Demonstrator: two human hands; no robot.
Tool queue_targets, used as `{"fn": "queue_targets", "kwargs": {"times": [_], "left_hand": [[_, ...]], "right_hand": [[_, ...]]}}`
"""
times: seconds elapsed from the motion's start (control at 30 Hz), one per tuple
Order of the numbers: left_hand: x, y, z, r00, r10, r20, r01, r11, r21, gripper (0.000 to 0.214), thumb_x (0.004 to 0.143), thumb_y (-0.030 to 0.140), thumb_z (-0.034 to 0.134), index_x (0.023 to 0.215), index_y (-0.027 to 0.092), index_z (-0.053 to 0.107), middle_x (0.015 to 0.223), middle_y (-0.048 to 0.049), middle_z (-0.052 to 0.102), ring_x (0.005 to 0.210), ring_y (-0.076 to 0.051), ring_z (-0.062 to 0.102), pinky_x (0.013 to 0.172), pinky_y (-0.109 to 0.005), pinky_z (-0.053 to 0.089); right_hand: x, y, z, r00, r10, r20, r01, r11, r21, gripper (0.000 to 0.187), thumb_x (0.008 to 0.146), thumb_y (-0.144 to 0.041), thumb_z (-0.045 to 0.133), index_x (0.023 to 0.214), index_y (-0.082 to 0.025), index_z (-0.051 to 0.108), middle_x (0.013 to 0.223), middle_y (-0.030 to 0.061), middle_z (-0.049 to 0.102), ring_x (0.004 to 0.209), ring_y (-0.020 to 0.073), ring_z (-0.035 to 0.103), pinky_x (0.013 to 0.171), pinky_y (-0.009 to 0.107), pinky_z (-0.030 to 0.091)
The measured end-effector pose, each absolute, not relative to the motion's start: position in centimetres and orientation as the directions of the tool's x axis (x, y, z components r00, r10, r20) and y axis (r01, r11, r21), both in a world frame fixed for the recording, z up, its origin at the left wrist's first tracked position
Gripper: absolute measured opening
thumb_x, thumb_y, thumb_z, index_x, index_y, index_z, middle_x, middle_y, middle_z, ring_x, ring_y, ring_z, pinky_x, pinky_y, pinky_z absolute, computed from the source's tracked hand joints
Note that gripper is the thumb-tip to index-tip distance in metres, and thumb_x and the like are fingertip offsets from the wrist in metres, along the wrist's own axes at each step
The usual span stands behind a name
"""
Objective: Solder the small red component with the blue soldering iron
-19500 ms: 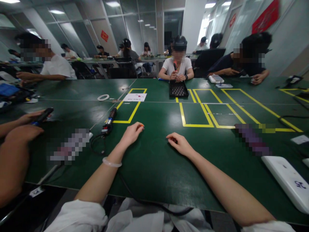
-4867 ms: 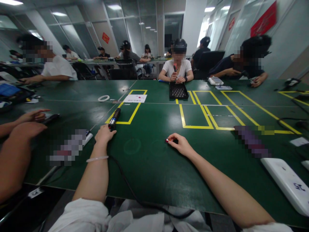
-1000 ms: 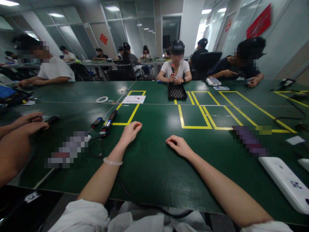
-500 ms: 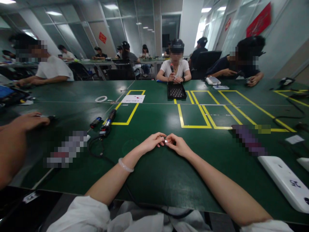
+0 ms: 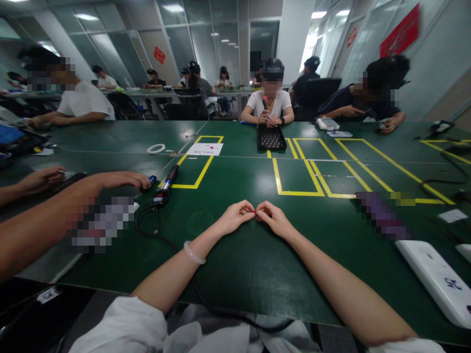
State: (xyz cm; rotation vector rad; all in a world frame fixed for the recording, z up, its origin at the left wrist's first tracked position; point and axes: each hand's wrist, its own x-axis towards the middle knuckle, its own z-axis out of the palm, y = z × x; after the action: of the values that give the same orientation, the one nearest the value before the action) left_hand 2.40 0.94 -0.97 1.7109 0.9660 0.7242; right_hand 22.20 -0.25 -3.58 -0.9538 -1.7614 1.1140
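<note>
Over the green table [image 5: 235,260], my left hand [image 5: 239,217] and my right hand [image 5: 273,218] meet at the fingertips. Between them is a tiny reddish piece [image 5: 255,212], mostly covered by the fingers; its kind is too small to make out. Both hands are pinched closed on it from opposite sides. A pale bangle [image 5: 194,253] circles my left wrist. To the left of my hands lies an electric screwdriver [image 5: 168,181] with a black cable [image 5: 154,230].
A co-worker's arm [image 5: 73,201] reaches in from the left, its hand on a small blue and black object [image 5: 152,181]. Across the table, another person works over a black tray [image 5: 271,138]. A white device [image 5: 434,279] lies at right, near yellow tape outlines [image 5: 298,192].
My fingertips have closed further around the small piece, whose shiny side no longer shows. The co-worker's arm on the left has reached in to the blue and black object.
</note>
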Motion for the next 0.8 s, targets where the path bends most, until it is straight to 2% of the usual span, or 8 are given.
{"fn": "queue_targets", "kwargs": {"times": [0.3, 0.47, 0.67, 0.8], "left_hand": [[2.4, 0.9, -1.4, 0.495, 0.868, 0.047, 0.311, -0.228, 0.923, 0.023, 0.079, 0.030, 0.064, 0.096, 0.015, 0.058, 0.090, -0.0030, 0.063, 0.074, -0.011, 0.058, 0.067, -0.023, 0.045], [2.4, 0.8, -1.0, 0.487, 0.869, 0.087, 0.304, -0.262, 0.916, 0.020, 0.079, 0.026, 0.064, 0.094, 0.016, 0.058, 0.088, -0.0015, 0.062, 0.074, -0.010, 0.057, 0.065, -0.021, 0.043], [2.4, 0.8, -0.9, 0.503, 0.859, 0.097, 0.310, -0.284, 0.908, 0.019, 0.079, 0.025, 0.064, 0.094, 0.016, 0.057, 0.088, -0.0013, 0.062, 0.076, -0.011, 0.058, 0.067, -0.023, 0.045], [1.8, 1.1, -0.4, 0.526, 0.840, 0.133, 0.346, -0.355, 0.869, 0.023, 0.080, 0.027, 0.064, 0.099, 0.017, 0.057, 0.095, -0.0036, 0.065, 0.084, -0.014, 0.062, 0.076, -0.027, 0.048]], "right_hand": [[22.2, -0.2, -3.5, -0.379, 0.876, 0.299, 0.167, 0.382, -0.909, 0.018, 0.085, -0.035, 0.062, 0.092, -0.019, 0.058, 0.073, -0.0015, 0.055, 0.066, 0.0128, 0.052, 0.064, 0.026, 0.042], [22.2, -0.2, -3.6, -0.360, 0.883, 0.303, 0.161, 0.378, -0.912, 0.021, 0.084, -0.035, 0.063, 0.096, -0.018, 0.058, 0.082, 0.0011, 0.060, 0.072, 0.0137, 0.056, 0.068, 0.027, 0.045], [22.2, -0.1, -3.7, -0.367, 0.880, 0.302, 0.166, 0.381, -0.909, 0.022, 0.083, -0.036, 0.066, 0.094, -0.018, 0.060, 0.082, 0.0013, 0.062, 0.073, 0.0141, 0.058, 0.070, 0.028, 0.047], [22.1, -0.1, -3.6, -0.353, 0.888, 0.293, 0.182, 0.372, -0.910, 0.021, 0.085, -0.036, 0.063, 0.095, -0.018, 0.061, 0.082, 0.0017, 0.063, 0.073, 0.0140, 0.057, 0.070, 0.028, 0.047]]}}
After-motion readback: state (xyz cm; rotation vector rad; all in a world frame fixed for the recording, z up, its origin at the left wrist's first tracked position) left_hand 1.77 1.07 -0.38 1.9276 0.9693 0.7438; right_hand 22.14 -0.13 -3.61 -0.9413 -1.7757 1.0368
